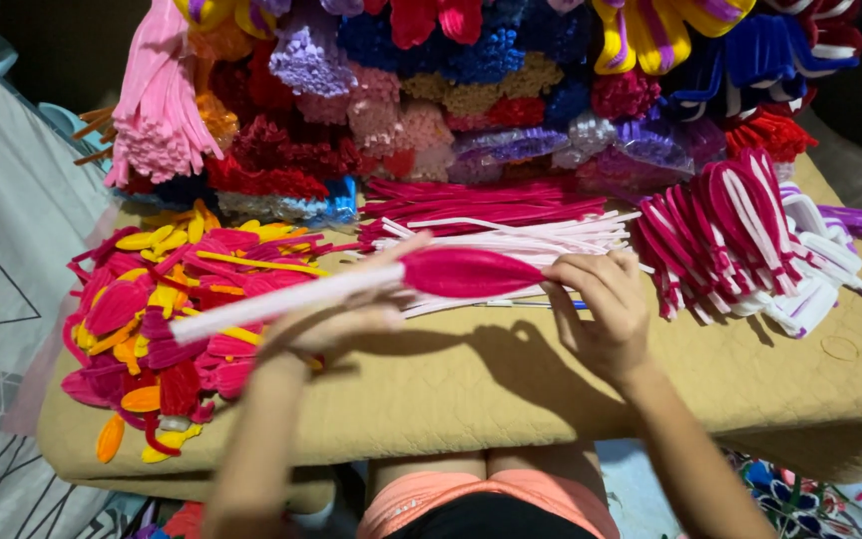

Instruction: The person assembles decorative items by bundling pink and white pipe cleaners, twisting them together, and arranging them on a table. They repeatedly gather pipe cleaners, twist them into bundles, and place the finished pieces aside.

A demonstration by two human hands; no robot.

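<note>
My left hand grips a fuzzy pipe-cleaner piece with a pale pink stem and a magenta petal-shaped loop at its right end. My right hand pinches the tip of that magenta loop, fingers curled around it. Both hands hover over a tan quilted cushion that lies across my lap. Just behind the hands lie straight white and magenta pipe cleaners.
A heap of finished magenta, red and yellow petals lies at the left. Looped magenta-and-white pieces are stacked at the right. Bundles of coloured pipe cleaners fill the back. Patterned fabric lies at the far left.
</note>
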